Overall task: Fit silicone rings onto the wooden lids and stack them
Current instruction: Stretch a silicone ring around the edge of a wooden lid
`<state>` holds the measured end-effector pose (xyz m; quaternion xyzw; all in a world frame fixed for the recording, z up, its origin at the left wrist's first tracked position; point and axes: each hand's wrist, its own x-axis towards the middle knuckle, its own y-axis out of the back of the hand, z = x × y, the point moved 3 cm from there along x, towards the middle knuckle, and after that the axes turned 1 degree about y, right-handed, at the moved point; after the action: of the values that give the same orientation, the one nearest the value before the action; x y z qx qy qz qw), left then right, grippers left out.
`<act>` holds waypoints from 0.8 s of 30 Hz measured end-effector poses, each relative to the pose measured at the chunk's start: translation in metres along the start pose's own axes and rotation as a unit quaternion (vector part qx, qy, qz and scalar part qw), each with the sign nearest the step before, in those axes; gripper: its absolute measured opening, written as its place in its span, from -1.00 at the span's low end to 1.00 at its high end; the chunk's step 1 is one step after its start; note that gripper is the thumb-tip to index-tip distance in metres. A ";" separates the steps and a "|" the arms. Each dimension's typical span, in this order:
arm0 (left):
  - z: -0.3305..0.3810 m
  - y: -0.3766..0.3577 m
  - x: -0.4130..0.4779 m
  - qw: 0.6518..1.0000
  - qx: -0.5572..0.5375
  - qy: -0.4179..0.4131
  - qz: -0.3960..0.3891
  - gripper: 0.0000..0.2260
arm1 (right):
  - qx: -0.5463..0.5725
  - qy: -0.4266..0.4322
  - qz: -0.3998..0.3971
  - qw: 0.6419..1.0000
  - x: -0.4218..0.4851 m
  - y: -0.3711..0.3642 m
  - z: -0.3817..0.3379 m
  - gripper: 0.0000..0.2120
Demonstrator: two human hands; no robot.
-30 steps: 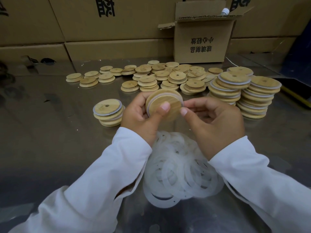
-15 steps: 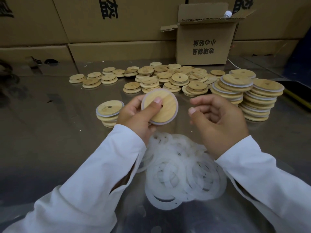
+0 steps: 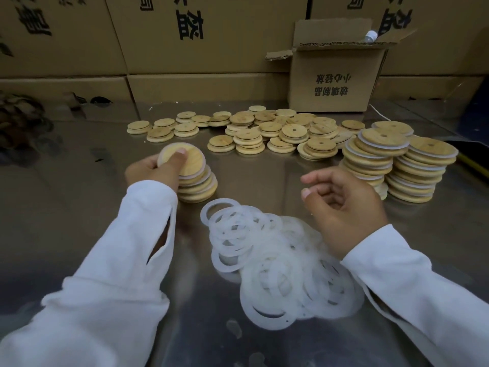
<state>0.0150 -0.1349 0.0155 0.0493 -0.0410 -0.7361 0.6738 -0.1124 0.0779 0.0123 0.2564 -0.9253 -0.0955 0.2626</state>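
My left hand (image 3: 148, 172) grips a round wooden lid (image 3: 189, 161) with a white silicone ring round its rim, thumb on its face, right above a short stack of ringed lids (image 3: 198, 188). My right hand (image 3: 341, 205) hovers empty with fingers loosely curled over a heap of translucent silicone rings (image 3: 277, 260). Bare wooden lids (image 3: 264, 131) lie scattered further back. Two tall stacks of ringed lids (image 3: 397, 165) stand at the right.
An open cardboard box (image 3: 333, 72) stands at the back right, and a wall of large cartons (image 3: 185, 49) closes the far edge. The shiny metal table (image 3: 66, 197) reflects them. A yellow strip (image 3: 473, 168) runs along the right edge.
My left hand carried the ringed lid left and down to the short stack. My right hand let go of it and drew back to the right, empty.
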 end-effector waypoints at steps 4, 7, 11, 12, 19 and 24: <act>-0.011 -0.005 0.012 0.996 0.082 0.005 -0.034 -0.61 | -0.009 -0.006 -0.002 1.000 0.001 0.001 0.002 -0.74; -0.008 -0.006 0.009 0.996 0.088 -0.019 -0.015 -0.58 | -0.019 -0.009 -0.006 1.000 0.002 0.003 0.003 -0.75; 0.022 -0.006 -0.034 0.961 0.017 -0.270 0.047 -0.78 | -0.021 -0.013 -0.018 1.000 0.007 0.009 0.002 -0.78; 0.026 -0.010 -0.050 0.946 0.003 -0.324 0.023 -0.81 | -0.022 -0.012 -0.022 0.999 0.009 0.010 0.001 -0.78; -0.004 -0.063 -0.113 0.854 0.096 -0.324 -0.395 -0.77 | -0.044 -0.022 -0.027 0.998 0.025 0.003 -0.002 -0.68; -0.015 -0.070 -0.107 0.856 0.091 -0.265 -0.434 -0.75 | -0.157 -0.035 -0.033 0.986 0.073 -0.027 0.011 -0.80</act>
<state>-0.0432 -0.0215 -0.0061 -0.0737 -0.2593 -0.9322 0.2416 -0.1602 0.0168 0.0268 0.2394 -0.8982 -0.2571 0.2641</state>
